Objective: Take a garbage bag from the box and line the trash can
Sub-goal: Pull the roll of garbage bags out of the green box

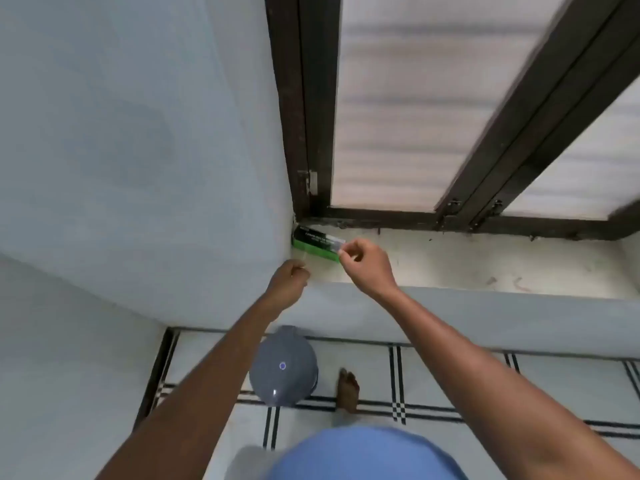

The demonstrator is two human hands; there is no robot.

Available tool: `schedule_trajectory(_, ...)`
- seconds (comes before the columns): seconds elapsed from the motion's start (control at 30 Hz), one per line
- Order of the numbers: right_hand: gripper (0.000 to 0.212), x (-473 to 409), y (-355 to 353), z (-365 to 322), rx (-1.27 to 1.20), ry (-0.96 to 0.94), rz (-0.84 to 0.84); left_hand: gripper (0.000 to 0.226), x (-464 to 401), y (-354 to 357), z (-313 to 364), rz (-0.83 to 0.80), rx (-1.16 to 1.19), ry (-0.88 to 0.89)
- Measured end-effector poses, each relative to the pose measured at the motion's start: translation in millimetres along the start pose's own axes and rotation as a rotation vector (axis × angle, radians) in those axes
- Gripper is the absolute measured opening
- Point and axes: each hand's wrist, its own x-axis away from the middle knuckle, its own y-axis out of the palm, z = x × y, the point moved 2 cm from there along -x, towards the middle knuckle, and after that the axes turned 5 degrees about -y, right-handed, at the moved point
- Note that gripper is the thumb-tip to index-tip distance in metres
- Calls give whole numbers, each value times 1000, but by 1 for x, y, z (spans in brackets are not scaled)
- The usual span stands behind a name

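- While both arms reach up to the window sill, the green-and-black box lies on its side in the sill's far-left corner, w/ one end against the wall and the window frame just behind it.
- Right hand: fingers curled, thumb and fingertips pinching at the box's near right end; can't tell if it's the flap or a bag edge, too blurred.
- Left hand: curled into a loose fist just below and left of the box, at the sill's front edge; smth pale and thin seems to sit in the pinch, prob. bag film, but can't tell for sure.
- The 2 hands are near each other, not touching; box sits between and just beyond them.
- Trash can: grey, domed lid on, round blue mark on top; stands on the floor well below the hands, close to the wall under the sill, directly under the left forearm.
- A bare foot is just right of the can on the white tiles w/ dark line pattern.
- Blue clothing fills the bottom centre of the view.
- Frosted ribbed panes sit above the hands in dark frames.
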Motion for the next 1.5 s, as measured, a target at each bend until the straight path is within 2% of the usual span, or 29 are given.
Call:
schedule_trajectory(0.07, 29, -26, 4, 2, 232, -66, -28, 48, -11, 4, 5, 26, -26, -38)
schedule_trajectory(0.17, 74, -63, 25, 1, 526, -104, -183, 53, -21, 7, 15, 4, -55, -81)
schedule_trajectory(0.2, 81, -71, 33, 1, 610, -123, -221, 53, -24, 7, 17, 4, -58, -87)
schedule_trajectory(0.27, 70, -83, 42, 3, 716, -156, -243, 53, -30, 6, 22, 6, -64, -90)
schedule_trajectory(0.33, 52, -90, 40, 6, 686, -139, -209, 52, -34, 4, 29, 9, -72, -84)
schedule_trajectory(0.4, 43, -86, 31, 12, 496, -70, -157, 51, -31, 5, 35, -3, -76, -52)
schedule_trajectory(0.5, 43, -70, 15, 18, 105, -10, -138, 56, -29, 11, 44, -10, -56, -13)
schedule_trajectory(0.57, 50, -61, 7, 23, -11, 6, -171, 63, -28, 15, 50, -4, -61, 37)
schedule_trajectory(0.67, 61, -54, 0, 29, 48, 7, -218, 71, -22, 17, 62, 65, -175, 222)
schedule_trajectory(0.73, 63, -52, -2, 32, 85, 11, -230, 80, -21, 17, 68, 50, -233, 377)
schedule_trajectory(0.87, 62, -52, -4, 35, 101, 3, -286, 77, -24, 18, 82, 3, -574, 618)
schedule_trajectory(1.03, 60, -53, -9, 34, 166, -36, -310, 51, -29, 16, 104, 10, -722, 623)
schedule_trajectory(1.1, 60, -53, -9, 35, 202, -62, -306, 39, -29, 13, 115, 11, -674, 581)
schedule_trajectory(1.13, 61, -53, -9, 36, 205, -66, -304, 34, -28, 12, 122, 50, -614, 551)
schedule_trajectory(1.23, 65, -55, -10, 35, 198, -65, -301, 24, -22, 9, 131, 360, -525, 514)
schedule_trajectory(1.27, 67, -55, -10, 36, 190, -61, -303, 22, -19, 11, 131, 414, -525, 501)
schedule_trajectory(1.3, 69, -55, -9, 36, 179, -55, -308, 25, -18, 15, 129, 405, -513, 477)
schedule_trajectory(1.4, 71, -55, -11, 37, 140, -52, -320, 22, -19, 26, 123, 197, -453, 454)
schedule_trajectory(1.5, 73, -50, -19, 28, 74, -91, -298, 32, -26, 25, 119, 111, -477, 443)
